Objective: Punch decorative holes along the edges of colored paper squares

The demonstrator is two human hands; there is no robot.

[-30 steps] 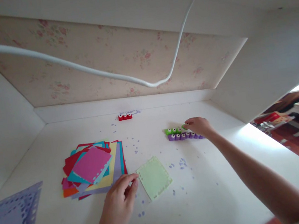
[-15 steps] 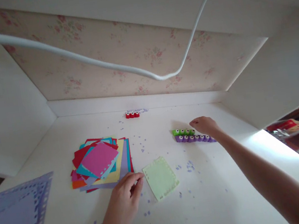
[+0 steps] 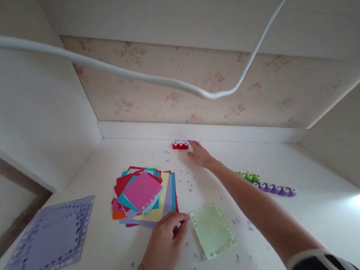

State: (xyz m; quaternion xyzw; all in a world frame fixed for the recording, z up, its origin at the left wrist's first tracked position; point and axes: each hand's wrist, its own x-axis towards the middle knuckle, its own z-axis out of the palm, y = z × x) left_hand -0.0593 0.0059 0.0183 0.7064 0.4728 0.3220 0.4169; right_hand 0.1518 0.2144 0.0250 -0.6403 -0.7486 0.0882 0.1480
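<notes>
My right hand (image 3: 199,154) reaches to the back of the table, fingers apart, beside a row of three small red pieces (image 3: 180,145) with white, dark-centred round tops. Its fingertips come close to the right end of that row; contact cannot be made out. My left hand (image 3: 165,241), with a bracelet on the wrist, has thumb and forefinger pinched together at the left edge of a pale green paper square (image 3: 212,229) with small holes along its edges. What sits between those fingertips is hidden. The green square lies flat on the table.
Stacked coloured paper (image 3: 143,190) lies left of centre, and purple sheets with punched borders (image 3: 54,235) are at far left. Similar green pieces (image 3: 252,177) and purple pieces (image 3: 276,189) stand in rows at right, partly behind my forearm. Purple paper bits are scattered around. A white cable (image 3: 165,81) hangs across the view.
My right hand has moved from the green and purple rows, leftward and back to the red row, its fingers spreading. My left hand stays by the green paper. The view has shifted.
</notes>
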